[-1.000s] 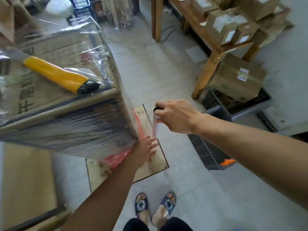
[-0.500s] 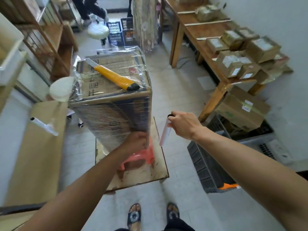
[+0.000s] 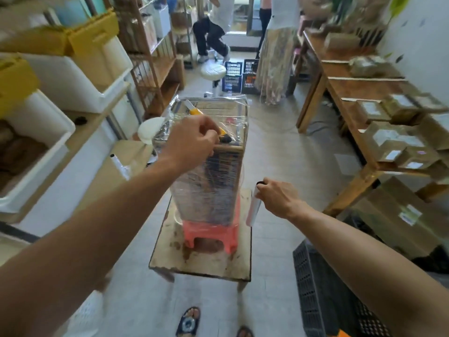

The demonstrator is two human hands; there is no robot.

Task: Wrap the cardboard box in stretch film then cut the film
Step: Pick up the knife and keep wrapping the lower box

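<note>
Reaching for the yellow utility knife (image 3: 194,110) on top of the cardboard box (image 3: 209,186), our left hand (image 3: 192,142) has come up from the box's lower near corner, where it pressed the film flat half a second ago. Its fingers are curled at the knife's dark end, at the near top edge of the box; we cannot tell whether they have closed on the handle or only touch it. Our right hand (image 3: 277,198) stays just right of the box, clenched around the top of the stretch film roll (image 3: 254,207), which hangs upright beside the box's right face, about level with its lower half. A sheet of film appears to run from the roll to the box's near right edge, though it is too clear to trace fully.

The box stands upright on the pink stool (image 3: 210,233), which sits on the low wooden desk (image 3: 201,263). Every box face we see is already glossy with film, and loose film puckers around the top.

We judge the wrapping done and the cutting step begun. Next we need a sure grip on the knife, then tension from the right hand so the blade parts the film between roll and box. Slack film would bunch rather than cut.
</note>
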